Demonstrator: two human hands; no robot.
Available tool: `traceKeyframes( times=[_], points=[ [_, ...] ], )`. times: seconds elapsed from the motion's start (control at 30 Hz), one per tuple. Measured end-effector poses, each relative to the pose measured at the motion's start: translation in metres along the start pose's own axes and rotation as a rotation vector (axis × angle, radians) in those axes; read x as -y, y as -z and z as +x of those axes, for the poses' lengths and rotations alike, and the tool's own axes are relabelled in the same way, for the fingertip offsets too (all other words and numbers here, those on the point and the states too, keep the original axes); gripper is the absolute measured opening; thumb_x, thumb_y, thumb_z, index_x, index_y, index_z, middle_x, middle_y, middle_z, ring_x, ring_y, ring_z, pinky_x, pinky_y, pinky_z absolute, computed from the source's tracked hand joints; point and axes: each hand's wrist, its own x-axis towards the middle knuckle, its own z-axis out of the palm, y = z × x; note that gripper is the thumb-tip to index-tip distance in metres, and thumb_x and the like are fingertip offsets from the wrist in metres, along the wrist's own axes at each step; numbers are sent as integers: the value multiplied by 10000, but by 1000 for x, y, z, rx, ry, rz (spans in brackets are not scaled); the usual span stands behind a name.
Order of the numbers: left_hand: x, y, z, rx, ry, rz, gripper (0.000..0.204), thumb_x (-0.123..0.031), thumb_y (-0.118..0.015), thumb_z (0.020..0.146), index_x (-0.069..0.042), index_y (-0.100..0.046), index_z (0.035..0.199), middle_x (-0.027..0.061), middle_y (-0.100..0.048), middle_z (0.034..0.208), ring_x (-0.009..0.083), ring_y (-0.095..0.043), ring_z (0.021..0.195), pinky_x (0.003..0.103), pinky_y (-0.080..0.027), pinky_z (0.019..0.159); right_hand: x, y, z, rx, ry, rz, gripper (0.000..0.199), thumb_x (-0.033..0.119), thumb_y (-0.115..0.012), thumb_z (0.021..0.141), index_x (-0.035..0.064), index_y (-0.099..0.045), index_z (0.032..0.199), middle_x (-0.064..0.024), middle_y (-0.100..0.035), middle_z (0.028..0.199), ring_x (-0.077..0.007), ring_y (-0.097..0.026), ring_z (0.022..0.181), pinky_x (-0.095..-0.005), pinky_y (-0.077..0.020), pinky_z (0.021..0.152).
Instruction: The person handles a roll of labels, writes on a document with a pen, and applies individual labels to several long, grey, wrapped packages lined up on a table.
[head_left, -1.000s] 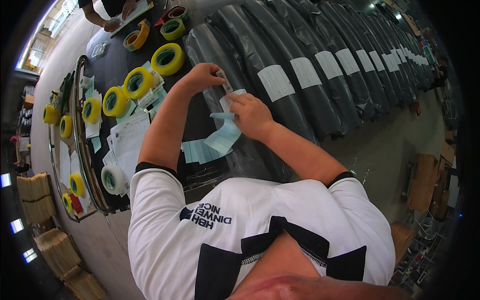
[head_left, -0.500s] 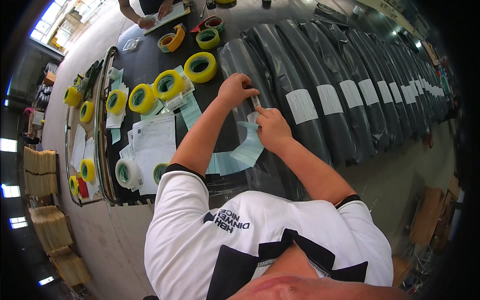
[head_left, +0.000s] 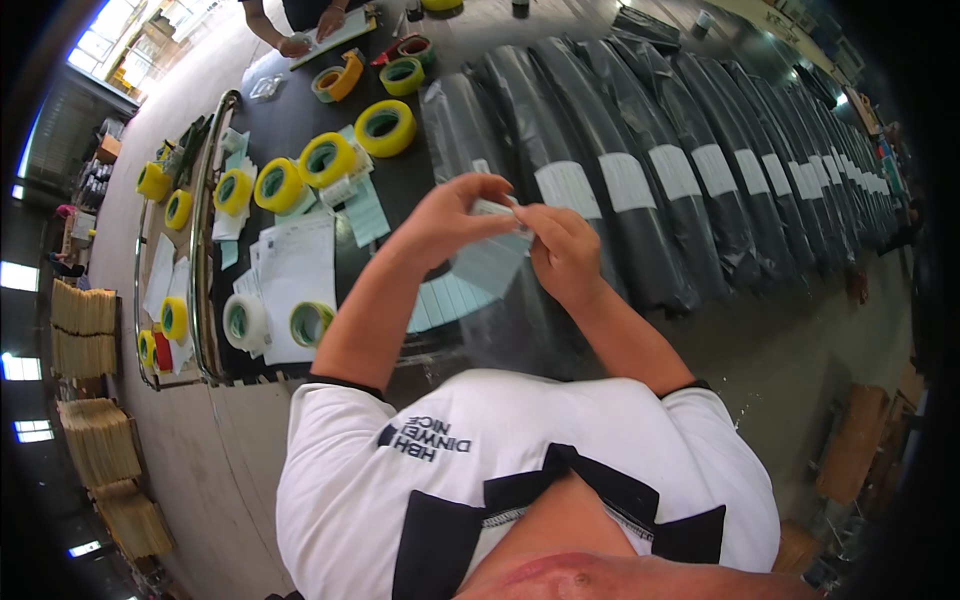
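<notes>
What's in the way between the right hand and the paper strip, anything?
Nothing I can see. The right hand and left hand both touch the paper strip near its upper end. A dark bag lies beneath.

White shirt (head_left: 545, 405), black collar (head_left: 450, 545)
Dark lettering (head_left: 430, 441) beyond the collar's left wing; black-edged short sleeves (head_left: 335, 430) either side of it.

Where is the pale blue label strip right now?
In the head view, near the middle, the label strip shows just below the left hand and right hand, its lower-left end beside the left forearm.
</notes>
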Motion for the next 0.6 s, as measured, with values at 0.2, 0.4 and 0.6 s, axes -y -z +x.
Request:
traceKeyframes(
  times=[0.2,0.4,0.6],
  points=[
    [-33,-54,-23,-217,-11,-159,503,-6,-718,787,20,-518,1248,42,-579,1031,91,-585,911,227,-487,782,-3,48,-14,69,-452,670,354,-29,-569,876,62,-606,1216,-81,-672,1026,-198,-648,879,-284,-513,764],
    [-48,-111,-25,-345,-11,-78,426,24,-703,805,-2,-549,1201,27,-626,979,71,-596,863,205,-491,773,-3,87,-22,210,-882,1305,284,102,-605,927,22,-572,1198,-10,-613,1011,-70,-535,856,-225,-444,786],
    [-39,-145,-24,-427,-2,-164,283,-48,-710,832,12,-608,1089,10,-636,892,45,-572,796,191,-462,691,-9,97,-32,74,-786,1189,69,106,-632,917,40,-614,918,22,-566,865,-50,-496,787,-212,-402,712]
  ],
)
